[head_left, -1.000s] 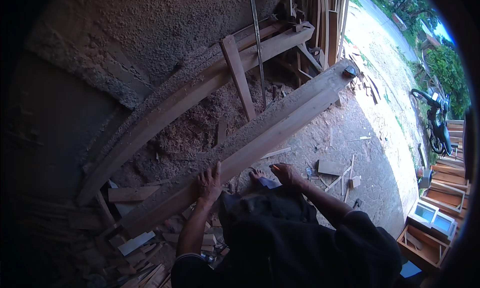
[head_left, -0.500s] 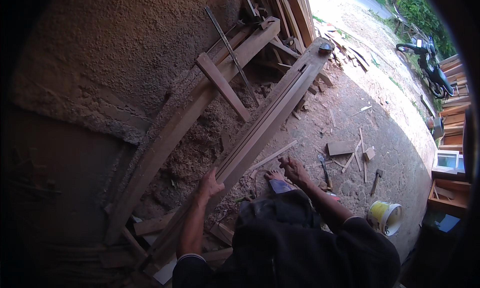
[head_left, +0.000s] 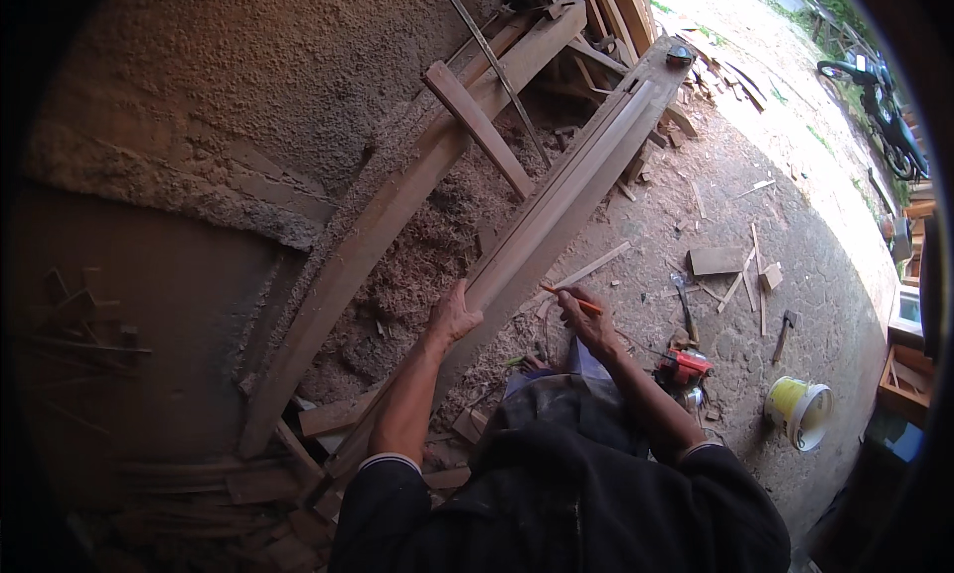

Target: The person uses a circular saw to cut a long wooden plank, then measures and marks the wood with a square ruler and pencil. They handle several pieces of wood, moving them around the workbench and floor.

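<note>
A long pale wooden strip (head_left: 564, 193) lies along the top of a thick wooden beam (head_left: 656, 64), which slants from lower left to upper right. My left hand (head_left: 454, 317) is closed round the strip's near end, thumb on its upper face. In my right hand (head_left: 588, 320) is an orange pencil (head_left: 586, 306), pinched in the fingers with its tip pointing left toward the beam's side. The tip appears apart from the wood. A dark rounded object (head_left: 679, 55) sits on the beam's far end.
A second beam (head_left: 363, 250) runs alongside at left, with a crosspiece (head_left: 479, 126) reaching between the beams. Shavings cover the ground. To the right are a red-and-silver power tool (head_left: 684, 369), a hatchet (head_left: 785, 334), a yellow-and-white bucket (head_left: 800, 411) and wood offcuts (head_left: 717, 261).
My view has shifted, bringing the red tool into sight. The strip now shows a broader pale face. My right hand has come closer to the beam, and the pencil shows plainly.
</note>
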Available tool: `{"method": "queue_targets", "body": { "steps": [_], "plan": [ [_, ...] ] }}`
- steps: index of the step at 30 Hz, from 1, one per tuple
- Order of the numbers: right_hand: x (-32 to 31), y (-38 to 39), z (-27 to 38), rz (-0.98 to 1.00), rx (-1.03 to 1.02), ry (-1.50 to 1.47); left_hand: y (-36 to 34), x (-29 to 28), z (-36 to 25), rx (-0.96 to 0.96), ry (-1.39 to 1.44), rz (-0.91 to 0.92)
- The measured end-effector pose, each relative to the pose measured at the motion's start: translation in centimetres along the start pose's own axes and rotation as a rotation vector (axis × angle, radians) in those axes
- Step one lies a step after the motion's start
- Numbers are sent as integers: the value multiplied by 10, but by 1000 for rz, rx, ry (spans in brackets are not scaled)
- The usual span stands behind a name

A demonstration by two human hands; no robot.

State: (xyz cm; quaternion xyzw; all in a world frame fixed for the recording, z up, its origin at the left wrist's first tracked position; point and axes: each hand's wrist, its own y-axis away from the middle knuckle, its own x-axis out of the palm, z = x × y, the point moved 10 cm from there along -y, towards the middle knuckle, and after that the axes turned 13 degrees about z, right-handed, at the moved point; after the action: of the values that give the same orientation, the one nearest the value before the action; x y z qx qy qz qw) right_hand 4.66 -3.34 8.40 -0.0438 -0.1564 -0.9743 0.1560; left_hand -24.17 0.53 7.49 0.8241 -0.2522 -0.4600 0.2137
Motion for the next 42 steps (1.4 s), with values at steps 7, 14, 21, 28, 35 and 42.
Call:
{"method": "queue_targets", "body": {
  "steps": [7, 14, 21, 28, 35, 42],
  "plan": [
    [18, -52, 67, 96, -121, 229, 24, 27, -31, 8, -318, -309],
    [60, -118, 87, 316, 33, 438, 39, 41, -48, 4, -459, -543],
    [95, -145, 71, 460, -70, 680, 45, 40, -51, 40, -422, -601],
    [90, -120, 88, 457, 80, 575, 39, 37, -43, 26, -352, -466],
    [46, -44, 109, 79, -410, 556, 16, 23, -11, 24, -84, -163],
    [52, 4, 16, 300, -277, 803, 5, 20, 6, 6, -2, 36]
  ]
}}
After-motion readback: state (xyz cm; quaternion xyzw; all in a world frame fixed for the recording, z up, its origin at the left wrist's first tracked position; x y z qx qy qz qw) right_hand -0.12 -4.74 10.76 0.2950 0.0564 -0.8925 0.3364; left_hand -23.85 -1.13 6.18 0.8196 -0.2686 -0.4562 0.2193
